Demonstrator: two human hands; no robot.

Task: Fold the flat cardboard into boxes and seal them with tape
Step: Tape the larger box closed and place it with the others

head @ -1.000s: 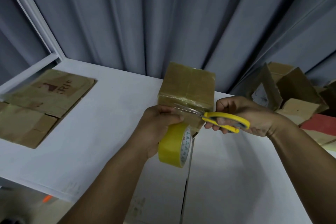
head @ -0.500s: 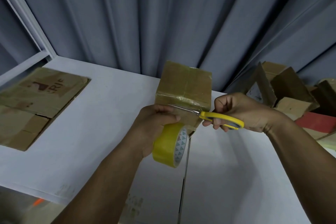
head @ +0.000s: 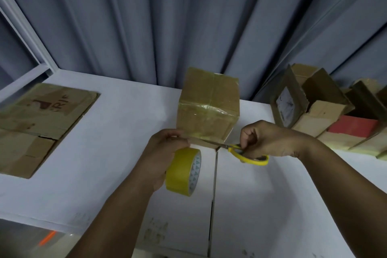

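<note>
Where tape (head: 206,109) crosses, box (head: 196,88) shines, closed.

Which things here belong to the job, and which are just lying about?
Job: box, tape roll in the left hand, scissors in the right hand, flat cardboard waiting on the table.
Lying about: heap of open boxes, curtain.

Partial reddish letters "RIF" on the flat cardboard (head: 44,119) at left.
</note>
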